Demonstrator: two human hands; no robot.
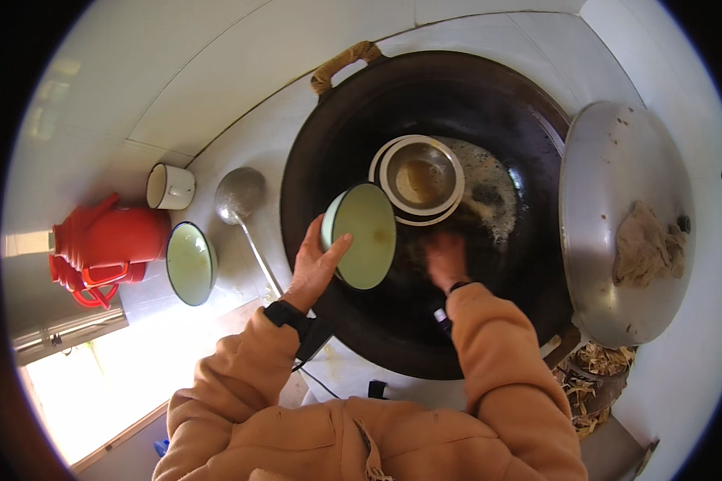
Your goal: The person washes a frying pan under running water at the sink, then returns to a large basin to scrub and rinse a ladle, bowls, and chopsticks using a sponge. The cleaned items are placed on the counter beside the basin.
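Note:
My left hand (pixel 313 264) grips a light green enamel bowl (pixel 367 234) by its left side, tilted over a large dark wok (pixel 331 138). The thumb lies inside the bowl, and a brownish patch shows on its inner wall. Lower in the wok is my right hand (pixel 447 258), blurred and partly lost in the dark; whether it holds anything cannot be seen. Just above it sit nested bowls, a metal bowl (pixel 422 171) with brownish liquid on top of a white-rimmed one (pixel 375 162). Foamy water (pixel 493 198) spreads to their right.
A second green bowl (pixel 191 264), a white enamel mug (pixel 177 187), red thermos flasks (pixel 120 234) and a metal ladle (pixel 240 189) stand or lie left of the wok. A domed metal lid (pixel 607 156) bearing a crumpled cloth (pixel 644 246) leans at the right. Dry husks (pixel 595 373) lie below.

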